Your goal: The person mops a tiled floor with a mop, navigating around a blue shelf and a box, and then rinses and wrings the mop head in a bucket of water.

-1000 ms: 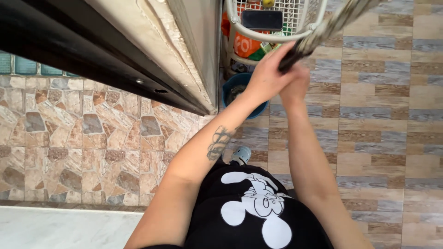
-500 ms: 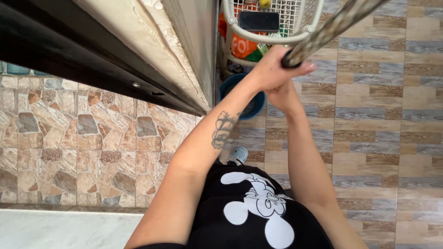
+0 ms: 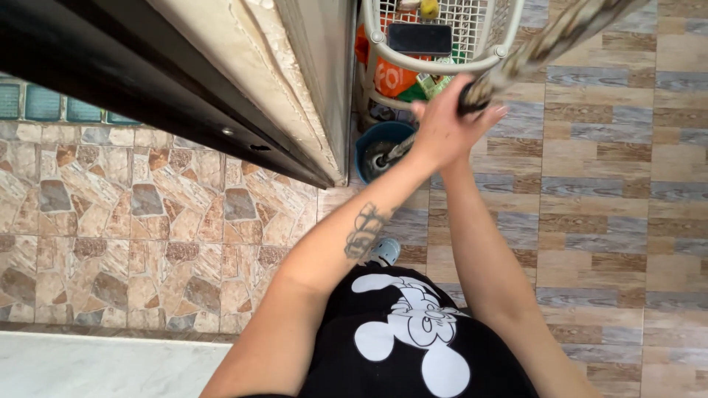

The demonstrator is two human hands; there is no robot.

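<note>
My left hand (image 3: 445, 127), on the tattooed forearm, is closed round the black end of a long patterned handle (image 3: 549, 38) that slants off to the upper right. My right hand (image 3: 493, 112) is tucked under the left one. Only a few of its fingertips show beside the handle, so its grip is hidden. Just left of and below the hands stands a blue bucket (image 3: 366, 144) with a thin grey rod (image 3: 394, 152) leaning in it.
A white mesh basket cart (image 3: 435, 62) at the top holds a black phone (image 3: 419, 37) above an orange bag (image 3: 389, 77). A tall beige panel (image 3: 313, 81) and a black edge (image 3: 110, 70) overhang the stone-pattern tiles on the left. My shoe (image 3: 385, 249) rests on striped plank flooring.
Both hands have dipped slightly lower and to the right with the handle. The grey rod in the bucket is now in sight.
</note>
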